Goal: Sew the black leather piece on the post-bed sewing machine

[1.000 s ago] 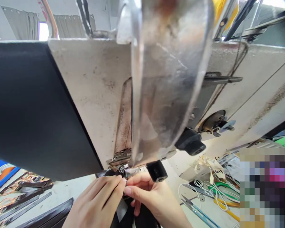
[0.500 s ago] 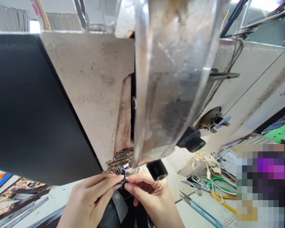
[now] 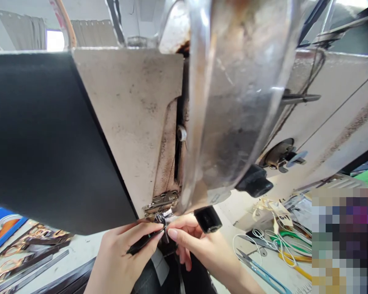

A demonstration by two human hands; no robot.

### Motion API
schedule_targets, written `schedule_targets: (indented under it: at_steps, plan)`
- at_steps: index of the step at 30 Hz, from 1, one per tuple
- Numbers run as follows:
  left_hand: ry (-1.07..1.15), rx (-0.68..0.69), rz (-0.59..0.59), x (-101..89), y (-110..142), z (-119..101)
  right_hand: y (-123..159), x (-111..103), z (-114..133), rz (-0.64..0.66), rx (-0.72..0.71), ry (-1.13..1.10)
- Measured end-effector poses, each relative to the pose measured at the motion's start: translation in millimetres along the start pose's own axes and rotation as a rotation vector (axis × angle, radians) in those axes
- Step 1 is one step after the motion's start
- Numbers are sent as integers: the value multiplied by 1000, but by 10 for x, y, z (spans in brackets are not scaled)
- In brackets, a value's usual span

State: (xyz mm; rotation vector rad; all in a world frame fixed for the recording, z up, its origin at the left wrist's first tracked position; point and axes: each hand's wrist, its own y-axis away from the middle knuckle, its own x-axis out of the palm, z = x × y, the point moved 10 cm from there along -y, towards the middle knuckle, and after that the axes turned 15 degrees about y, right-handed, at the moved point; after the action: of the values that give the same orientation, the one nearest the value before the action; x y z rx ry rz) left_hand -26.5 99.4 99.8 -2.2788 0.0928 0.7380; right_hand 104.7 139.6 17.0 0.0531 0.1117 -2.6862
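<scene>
Your left hand pinches a narrow black strap under the presser foot; your right hand pinches beside it, fingertips nearly touching.

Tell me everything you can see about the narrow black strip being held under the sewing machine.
The strip is thin, flat and black, perhaps leather or vinyl, with a dull sheen. It lies tilted, its right end raised toward the metal presser foot of the sewing machine, its left end lower. The left hand pinches it between thumb and fingers; the right hand meets it with fingertips at the raised end. Whether it sits under the foot cannot be told.
</scene>
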Motion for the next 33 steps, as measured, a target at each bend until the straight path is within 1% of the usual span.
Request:
schedule_targets:
  at_steps: [4, 6, 7, 9, 11, 12, 14, 16, 20, 24, 28, 29, 31, 33]
  plan:
    - [-90, 152, -22, 6, 22, -165, -33, -54, -20, -68, 18, 30]
    - [-156, 205, -28, 22, 23, -229, -20, -38, -33, -90, 24, 38]
    - [-184, 221, -39, 19, 21, -251, -5, -50, -8, -125, -1, 62]
    - [-219, 245, -70, 1, 17, -289, 56, -123, 154, -253, -141, 191]
    - [-231, 241, -81, -9, 19, -296, 176, -166, 411, -392, -359, 380]
    - [-232, 228, -69, -3, 22, -286, 239, -151, 525, -433, -462, 461]
    - [-223, 185, -30, 21, 34, -247, 320, -97, 658, -454, -598, 560]
    - [-203, 151, -9, 33, 48, -220, 372, -58, 732, -468, -682, 634]
    - [-228, 166, -39, 37, 48, -254, 456, 33, 826, -501, -808, 826]
    - [-299, 244, -80, 50, 67, -324, 490, 52, 868, -506, -868, 865]
    - [-406, 475, -55, 113, 220, -489, 488, 9, 832, -526, -855, 871]
    - [-430, 507, -41, 129, 258, -501, 491, -1, 810, -538, -848, 882]
    - [-436, 496, -26, 130, 298, -469, 503, -13, 758, -560, -837, 906]
    - [-439, 468, 18, 162, 320, -422, 516, -24, 706, -581, -828, 917]
